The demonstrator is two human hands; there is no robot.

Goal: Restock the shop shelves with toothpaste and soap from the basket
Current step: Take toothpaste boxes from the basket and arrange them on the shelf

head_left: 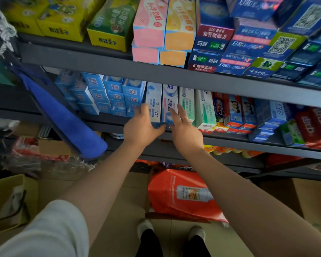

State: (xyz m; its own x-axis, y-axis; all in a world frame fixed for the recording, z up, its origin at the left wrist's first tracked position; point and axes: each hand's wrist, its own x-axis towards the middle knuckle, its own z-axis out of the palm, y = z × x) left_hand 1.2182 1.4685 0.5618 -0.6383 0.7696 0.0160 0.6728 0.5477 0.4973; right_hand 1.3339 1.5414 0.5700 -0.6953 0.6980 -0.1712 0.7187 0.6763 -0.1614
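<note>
Toothpaste boxes [161,106], pale blue, are stood upright at the front edge of the middle shelf [248,140], pressed between the left hand [140,125] and right hand [185,131], fingers straight. Restocking is judged partly done; basket not identified.

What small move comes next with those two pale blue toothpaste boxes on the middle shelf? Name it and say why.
Probably push them further in. The left hand and right hand rest with straight fingers against the two pale blue boxes, whose front ends seem to overhang the shelf edge beside the green boxes.
</note>
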